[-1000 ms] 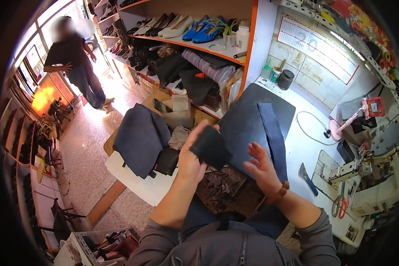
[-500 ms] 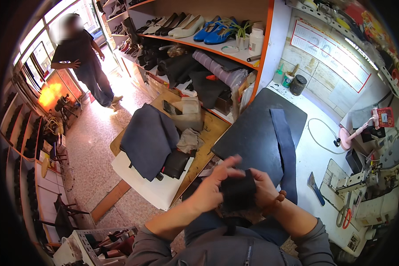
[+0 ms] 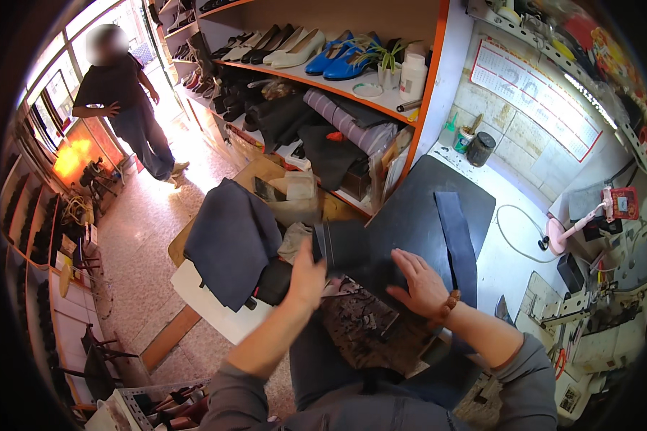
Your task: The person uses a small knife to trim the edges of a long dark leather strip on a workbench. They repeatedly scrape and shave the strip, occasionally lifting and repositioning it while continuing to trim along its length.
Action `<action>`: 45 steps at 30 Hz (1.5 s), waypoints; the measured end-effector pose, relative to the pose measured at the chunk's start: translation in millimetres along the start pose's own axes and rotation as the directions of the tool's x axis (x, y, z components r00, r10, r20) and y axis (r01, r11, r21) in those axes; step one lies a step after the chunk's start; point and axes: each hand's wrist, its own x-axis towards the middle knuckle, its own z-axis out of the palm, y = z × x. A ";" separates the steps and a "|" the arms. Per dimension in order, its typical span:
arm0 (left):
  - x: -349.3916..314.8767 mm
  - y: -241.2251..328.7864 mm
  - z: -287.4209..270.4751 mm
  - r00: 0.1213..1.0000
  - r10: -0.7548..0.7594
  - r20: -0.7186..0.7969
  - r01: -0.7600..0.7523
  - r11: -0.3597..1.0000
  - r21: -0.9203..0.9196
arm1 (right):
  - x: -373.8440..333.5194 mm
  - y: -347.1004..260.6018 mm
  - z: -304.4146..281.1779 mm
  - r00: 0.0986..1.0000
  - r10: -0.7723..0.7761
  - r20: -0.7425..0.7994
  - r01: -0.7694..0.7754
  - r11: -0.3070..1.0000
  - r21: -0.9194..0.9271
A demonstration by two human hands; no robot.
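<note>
My left hand [image 3: 308, 279] is closed on the near left edge of a flat black stitched piece [image 3: 343, 246], blurred by motion. A pale line runs along that piece, which lies over the near left part of the black board [image 3: 428, 208]. My right hand [image 3: 423, 287], with a beaded bracelet at the wrist, is open, fingers stretched out, at the board's near edge and apart from the piece. Just beyond it on the board lies a long dark strip [image 3: 459, 244]. Below both hands, a patterned dark cloth [image 3: 359, 316] covers my lap.
At left, a dark grey sheet [image 3: 233, 244] and a black pouch [image 3: 273, 282] lie on a low table. Shoes, including a blue pair [image 3: 341, 61], stand on the shelf. Red-handled scissors [image 3: 561, 363] are at the right. A person [image 3: 115, 108] stands near the doorway.
The black piece has gone from between both hands near my lap to the board, moving forward and left in my left hand. My right hand has let go and opened.
</note>
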 end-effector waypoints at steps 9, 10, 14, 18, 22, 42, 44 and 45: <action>219.1 -13.8 36.0 0.994 0.052 -0.099 0.008 0.846 0.533 | -6.4 40.3 2.1 0.945 -0.002 0.326 0.099 0.954 -0.282; 236.8 -21.9 37.4 0.974 0.224 -0.041 -0.135 0.714 0.687 | -5.1 40.5 1.3 0.949 -0.005 0.314 0.101 0.952 -0.290; 289.0 -54.4 54.7 0.922 0.387 0.028 -0.286 0.630 0.722 | 0.1 39.4 -3.8 0.946 -0.008 0.325 0.098 0.960 -0.262; 316.8 -64.4 62.7 0.937 0.342 0.072 -0.287 0.634 0.718 | 4.0 37.7 -6.0 0.934 0.018 0.356 0.086 0.958 -0.272; 327.3 -61.7 72.2 0.931 0.364 0.022 -0.271 0.650 0.710 | 5.9 38.9 -5.1 0.931 0.033 0.363 0.066 0.964 -0.258; 338.0 -62.5 70.0 0.988 0.142 0.065 -0.111 0.347 0.931 | 4.5 43.3 -6.6 0.932 0.020 0.363 0.055 0.979 -0.195; 337.8 -66.6 81.7 0.981 0.176 -0.079 0.046 0.180 0.983 | 1.9 42.9 -6.5 0.935 0.015 0.355 0.066 0.974 -0.215; 338.9 -70.9 85.8 0.962 0.232 -0.146 0.105 0.182 0.978 | 2.0 43.8 -6.3 0.935 0.004 0.354 0.068 0.979 -0.191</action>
